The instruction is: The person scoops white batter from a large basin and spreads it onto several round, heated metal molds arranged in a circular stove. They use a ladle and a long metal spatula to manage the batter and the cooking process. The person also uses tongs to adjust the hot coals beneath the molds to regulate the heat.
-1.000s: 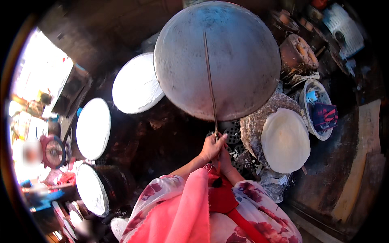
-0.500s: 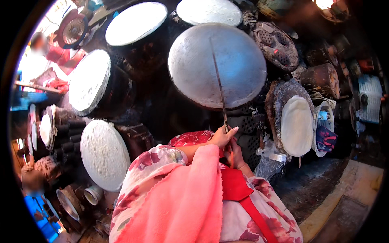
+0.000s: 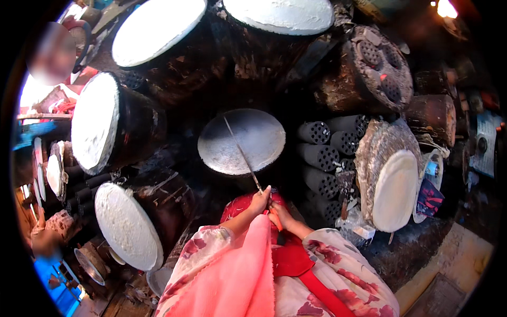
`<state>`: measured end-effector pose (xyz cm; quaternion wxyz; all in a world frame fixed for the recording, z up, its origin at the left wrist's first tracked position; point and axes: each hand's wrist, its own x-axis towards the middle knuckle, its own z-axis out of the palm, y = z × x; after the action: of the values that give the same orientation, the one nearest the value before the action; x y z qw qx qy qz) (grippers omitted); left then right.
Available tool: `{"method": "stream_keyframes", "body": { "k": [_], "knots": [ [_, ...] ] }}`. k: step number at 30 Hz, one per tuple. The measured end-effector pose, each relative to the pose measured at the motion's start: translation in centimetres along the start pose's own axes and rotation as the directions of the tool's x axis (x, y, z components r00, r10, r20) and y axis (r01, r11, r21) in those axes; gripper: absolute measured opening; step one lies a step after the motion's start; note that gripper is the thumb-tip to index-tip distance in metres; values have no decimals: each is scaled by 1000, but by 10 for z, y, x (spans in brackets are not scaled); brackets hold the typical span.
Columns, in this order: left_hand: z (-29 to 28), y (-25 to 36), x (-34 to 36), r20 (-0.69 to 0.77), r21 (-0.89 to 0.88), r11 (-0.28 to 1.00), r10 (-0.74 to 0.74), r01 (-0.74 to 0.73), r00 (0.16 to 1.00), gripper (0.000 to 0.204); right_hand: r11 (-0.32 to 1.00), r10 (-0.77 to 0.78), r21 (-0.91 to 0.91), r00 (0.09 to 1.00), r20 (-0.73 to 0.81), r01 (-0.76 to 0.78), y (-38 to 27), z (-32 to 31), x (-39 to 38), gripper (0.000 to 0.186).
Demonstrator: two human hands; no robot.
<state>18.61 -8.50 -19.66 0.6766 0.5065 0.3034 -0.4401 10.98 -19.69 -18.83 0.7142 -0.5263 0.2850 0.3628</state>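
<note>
Both my hands are closed around the lower end of a long thin metal rod, in front of my body. My left hand is the farther one along it; close behind, my right hand grips the end where an orange piece shows. The rod points away and slightly left, crossing over a round grey metal griddle. The griddle's surface is bare and lies low between the stoves. Whether the rod is attached to it or only touches it, I cannot tell.
Drum stoves topped with white-coated round plates stand left and ahead. Perforated black briquettes are stacked at right, near a stove with glowing holes. A stack of pale flat rounds lies right. Another person's hand shows far left.
The griddle has gone down, away from me, and looks much smaller, uncovering the briquettes and the stove at the right. The rod now slants more to the left. Both hands keep their grip.
</note>
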Motion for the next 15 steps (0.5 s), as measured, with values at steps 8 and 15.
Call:
{"method": "stream_keyframes", "body": {
  "k": [8,15],
  "knots": [
    [-52,28,128,-37,-111,987,-123,118,992,39,998,63,32,998,-28,-62,1,-8,145,26],
    [-62,89,233,-76,-159,964,-226,212,971,39,888,62,-444,987,-149,-123,-65,-26,247,32]
  ]
}}
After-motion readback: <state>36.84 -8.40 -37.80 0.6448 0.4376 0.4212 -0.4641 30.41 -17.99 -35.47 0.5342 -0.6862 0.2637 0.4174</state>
